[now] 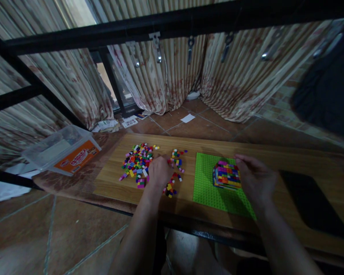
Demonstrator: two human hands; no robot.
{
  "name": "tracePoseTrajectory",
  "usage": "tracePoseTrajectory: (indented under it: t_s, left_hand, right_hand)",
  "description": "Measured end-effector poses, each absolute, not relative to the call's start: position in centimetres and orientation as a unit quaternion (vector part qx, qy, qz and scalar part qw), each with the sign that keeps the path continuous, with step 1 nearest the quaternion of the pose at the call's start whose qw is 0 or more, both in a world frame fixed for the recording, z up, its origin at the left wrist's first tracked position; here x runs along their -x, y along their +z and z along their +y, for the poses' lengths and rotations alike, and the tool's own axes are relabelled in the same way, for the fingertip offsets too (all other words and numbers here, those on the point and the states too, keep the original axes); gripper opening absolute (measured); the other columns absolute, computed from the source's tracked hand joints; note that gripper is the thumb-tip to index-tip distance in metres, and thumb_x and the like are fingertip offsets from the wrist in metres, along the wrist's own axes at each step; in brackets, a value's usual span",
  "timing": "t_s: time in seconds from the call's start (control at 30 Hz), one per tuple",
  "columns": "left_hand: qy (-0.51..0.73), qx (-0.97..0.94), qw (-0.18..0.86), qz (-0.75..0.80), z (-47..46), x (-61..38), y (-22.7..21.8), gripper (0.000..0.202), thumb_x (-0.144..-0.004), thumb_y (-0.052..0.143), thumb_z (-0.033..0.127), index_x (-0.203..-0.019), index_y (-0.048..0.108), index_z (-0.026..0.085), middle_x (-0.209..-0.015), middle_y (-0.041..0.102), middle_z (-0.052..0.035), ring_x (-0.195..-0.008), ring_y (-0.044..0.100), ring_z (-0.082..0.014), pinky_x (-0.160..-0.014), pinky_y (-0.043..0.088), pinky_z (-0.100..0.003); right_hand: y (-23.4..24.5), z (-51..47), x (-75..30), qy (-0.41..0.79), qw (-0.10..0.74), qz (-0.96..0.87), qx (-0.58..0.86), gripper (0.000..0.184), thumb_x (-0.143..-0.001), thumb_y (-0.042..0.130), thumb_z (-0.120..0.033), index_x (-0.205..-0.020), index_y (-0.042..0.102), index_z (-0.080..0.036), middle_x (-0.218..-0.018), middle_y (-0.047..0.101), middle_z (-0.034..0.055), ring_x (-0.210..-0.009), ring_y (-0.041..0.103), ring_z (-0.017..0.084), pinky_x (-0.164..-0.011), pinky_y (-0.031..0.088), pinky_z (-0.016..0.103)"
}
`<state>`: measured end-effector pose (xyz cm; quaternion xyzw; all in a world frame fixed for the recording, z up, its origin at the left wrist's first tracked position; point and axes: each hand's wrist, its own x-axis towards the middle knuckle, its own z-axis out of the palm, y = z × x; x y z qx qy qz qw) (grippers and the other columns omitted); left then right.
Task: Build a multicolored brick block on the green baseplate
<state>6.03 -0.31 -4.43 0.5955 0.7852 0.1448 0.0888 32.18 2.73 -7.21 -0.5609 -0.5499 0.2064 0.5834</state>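
Note:
A blocky stack of multicoloured toy building bricks (226, 175) stands on a bright green studded baseplate (205, 191). My right hand (258, 181) is just right of the stack, its fingertips drawn together near the top right corner. Whether a small piece is between them is too small to tell. My left hand (160, 172) is lowered among loose bricks with its fingers curled, and their tips are hidden. To its left lies a dense pile of small loose bricks (137, 160); a looser scatter of bricks (177, 162) lies to its right.
The wooden board (114, 179) carries the bricks and baseplate. At the right lies a flat black object (312, 202). A clear plastic box (65, 147) with an orange label stands left. Behind are a black metal rail (172, 28), hanging clips, and striped curtains (166, 84).

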Motion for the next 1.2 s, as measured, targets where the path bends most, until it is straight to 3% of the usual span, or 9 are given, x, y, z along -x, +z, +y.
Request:
tracePoseTrajectory:
  t_s: [0.17, 0.33, 0.47, 0.6, 0.77, 0.93, 1.2]
  left_hand:
    - [0.16, -0.661, 0.053, 0.732, 1.1, -8.1, -5.4, 0.034, -0.077, 0.059, 0.018, -0.109, 0.071, 0.021, -0.112, 0.066, -0.0101, -0.109, 0.059, -0.0222, -0.099, 0.044, -0.031]
    - [0.128, -0.661, 0.057, 0.737, 1.7, -8.5, -5.9, 0.027, -0.074, 0.063, 0.016, -0.099, 0.071, 0.017, -0.104, 0.067, -0.0124, -0.106, 0.06, -0.0254, -0.096, 0.045, -0.034]
    - [0.184, -0.661, 0.061, 0.725, 1.6, -8.5, -5.5, 0.024, -0.079, 0.059, 0.018, -0.102, 0.067, 0.015, -0.106, 0.066, -0.013, -0.105, 0.06, -0.026, -0.094, 0.046, -0.036]
    - [0.348, -0.643, 0.17, 0.661, 1.8, -10.1, -4.9, 0.024, -0.086, 0.053, 0.022, -0.109, 0.06, 0.017, -0.098, 0.068, -0.0083, -0.089, 0.065, -0.0189, -0.082, 0.051, -0.031]
    - [0.517, -0.584, 0.331, 0.532, 1.3, -14.8, -4.7, 0.021, -0.084, 0.059, 0.025, -0.104, 0.058, 0.018, -0.087, 0.069, -0.0032, -0.08, 0.067, -0.0138, -0.074, 0.053, -0.024]
    - [0.526, -0.584, 0.391, 0.479, 0.4, -18.1, -4.5, 0.02, -0.086, 0.056, 0.023, -0.106, 0.057, 0.02, -0.093, 0.072, -0.0035, -0.084, 0.069, -0.0129, -0.077, 0.054, -0.023]
    - [0.511, -0.598, 0.417, 0.454, 0.3, -19.4, -4.4, 0.028, -0.086, 0.053, 0.016, -0.114, 0.059, 0.02, -0.111, 0.07, -0.0062, -0.091, 0.07, -0.0145, -0.081, 0.056, -0.025]
  right_hand:
    - [-7.2, 2.7, -31.9, 0.21, 0.59, -0.541, 0.562, 0.021, -0.078, 0.067, -0.039, -0.085, 0.075, -0.02, -0.088, 0.075, 0.006, -0.084, 0.07, 0.023, -0.084, 0.054, 0.043]
    - [-7.0, 2.5, -32.1, 0.216, 0.589, -0.543, 0.559, 0.022, -0.079, 0.066, -0.039, -0.086, 0.074, -0.02, -0.089, 0.075, 0.0064, -0.085, 0.07, 0.022, -0.085, 0.054, 0.043]
    - [-6.8, 2.6, -32.3, 0.211, 0.593, -0.54, 0.559, 0.021, -0.079, 0.065, -0.038, -0.085, 0.074, -0.02, -0.088, 0.075, 0.0058, -0.084, 0.07, 0.022, -0.084, 0.054, 0.041]
    - [-6.2, 2.5, -32.1, 0.22, 0.606, -0.536, 0.546, 0.02, -0.081, 0.063, -0.037, -0.088, 0.074, -0.02, -0.091, 0.075, 0.0062, -0.086, 0.07, 0.021, -0.084, 0.054, 0.038]
    - [-4.7, 1.6, -31.5, 0.276, 0.59, -0.562, 0.509, 0.018, -0.082, 0.065, -0.036, -0.09, 0.073, -0.023, -0.091, 0.075, 0.0044, -0.085, 0.069, 0.019, -0.081, 0.054, 0.035]
    - [-3.8, 0.9, -31.2, 0.341, 0.545, -0.607, 0.468, 0.019, -0.079, 0.069, -0.034, -0.094, 0.074, -0.024, -0.091, 0.074, 0.0031, -0.083, 0.067, 0.018, -0.076, 0.053, 0.032]
    - [-4.3, 1.6, -32.9, 0.34, 0.565, -0.585, 0.473, 0.016, -0.08, 0.067, -0.032, -0.089, 0.074, -0.022, -0.088, 0.074, 0.0036, -0.081, 0.067, 0.019, -0.075, 0.053, 0.033]
